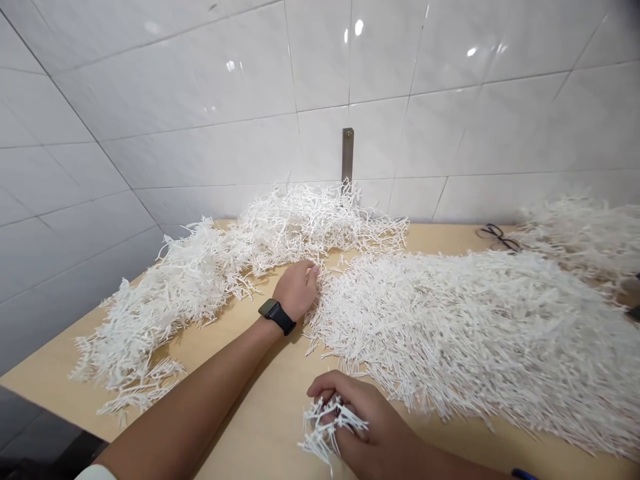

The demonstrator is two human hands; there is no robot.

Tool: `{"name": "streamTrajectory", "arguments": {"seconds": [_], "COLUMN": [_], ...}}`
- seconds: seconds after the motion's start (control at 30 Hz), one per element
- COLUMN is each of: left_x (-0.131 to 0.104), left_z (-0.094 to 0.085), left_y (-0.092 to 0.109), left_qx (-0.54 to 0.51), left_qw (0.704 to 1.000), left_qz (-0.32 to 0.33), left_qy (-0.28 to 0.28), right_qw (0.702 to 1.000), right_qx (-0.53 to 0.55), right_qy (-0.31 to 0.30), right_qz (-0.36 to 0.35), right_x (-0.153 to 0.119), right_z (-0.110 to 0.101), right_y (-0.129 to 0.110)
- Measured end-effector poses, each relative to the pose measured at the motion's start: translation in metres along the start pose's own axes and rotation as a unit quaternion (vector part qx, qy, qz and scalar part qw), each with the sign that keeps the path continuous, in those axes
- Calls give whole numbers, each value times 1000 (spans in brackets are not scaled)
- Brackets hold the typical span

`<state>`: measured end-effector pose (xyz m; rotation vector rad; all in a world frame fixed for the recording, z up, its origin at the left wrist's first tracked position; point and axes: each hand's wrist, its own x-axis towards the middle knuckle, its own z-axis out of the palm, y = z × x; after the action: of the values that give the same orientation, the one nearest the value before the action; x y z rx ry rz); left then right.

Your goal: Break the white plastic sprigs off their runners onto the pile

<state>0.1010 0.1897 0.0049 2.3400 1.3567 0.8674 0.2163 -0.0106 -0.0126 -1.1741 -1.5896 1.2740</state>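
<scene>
My right hand point(367, 417) is closed around a small bunch of white branched plastic pieces point(327, 427), their ends poking out past the thumb and fingers, low over the near part of the table. Farther forward, my left hand point(299, 290), with a black watch point(277, 315) on its wrist, touches the left edge of a wide heap of thin white plastic sticks point(465, 327). Its fingers are curled, and whatever they grip is hidden. Behind and to the left of that hand curves a tangled pile of white branched plastic strips point(200, 273).
The wooden table point(240, 353) runs up against a tiled wall point(225, 153). A metal bracket point(348, 153) is fixed to the wall behind the branched pile. Dark-framed glasses point(497, 235) lie near the back edge, beside another white pile point(590, 233) at the far right.
</scene>
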Motion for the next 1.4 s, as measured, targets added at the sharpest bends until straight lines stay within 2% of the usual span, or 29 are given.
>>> {"name": "streamTrajectory", "arguments": {"seconds": [0.1,0.3,0.37,0.43,0.5,0.6,0.67,0.73,0.87,0.97,1.07,1.13,1.23,1.4], "left_x": [-1,-17,-22,-28,-35,-46,-53,-60,-68,-67,-64,-63,-64,-66], "left_z": [-4,-2,-3,-5,-6,-2,2,4,1,-2,-1,1,4,8], "left_y": [7,29,40,52,62,71,71,69,64,63,62,62,60,58], "left_qx": [-43,-167,-271,-393,-452,-442,-413,-370,-289,-254,-234,-230,-234,-219], "left_qw": [998,981,958,916,888,872,868,883,915,921,920,921,923,934], "left_qz": [30,91,94,77,73,154,213,244,263,277,297,294,289,272], "left_qy": [28,21,7,-17,-47,-141,-177,-156,-104,-97,-107,-108,-101,-68], "right_qw": [999,994,992,988,982,976,969,963,949,948,944,937,928,930], "right_qx": [15,56,66,68,50,13,-13,-75,-206,-219,-215,-222,-250,-246], "right_qy": [39,83,101,139,178,216,244,253,213,196,219,230,213,218], "right_qz": [-1,-33,-33,-27,-25,-19,-27,-52,-108,-119,-123,-140,-177,-165], "right_x": [0,0,1,3,4,3,-1,-7,-18,-21,-20,-19,-17,-9], "right_z": [0,-1,-8,-20,-35,-54,-60,-61,-59,-58,-55,-51,-46,-51], "right_y": [2,1,-9,-20,-28,-27,-19,-10,-4,-5,-1,4,8,-2]}}
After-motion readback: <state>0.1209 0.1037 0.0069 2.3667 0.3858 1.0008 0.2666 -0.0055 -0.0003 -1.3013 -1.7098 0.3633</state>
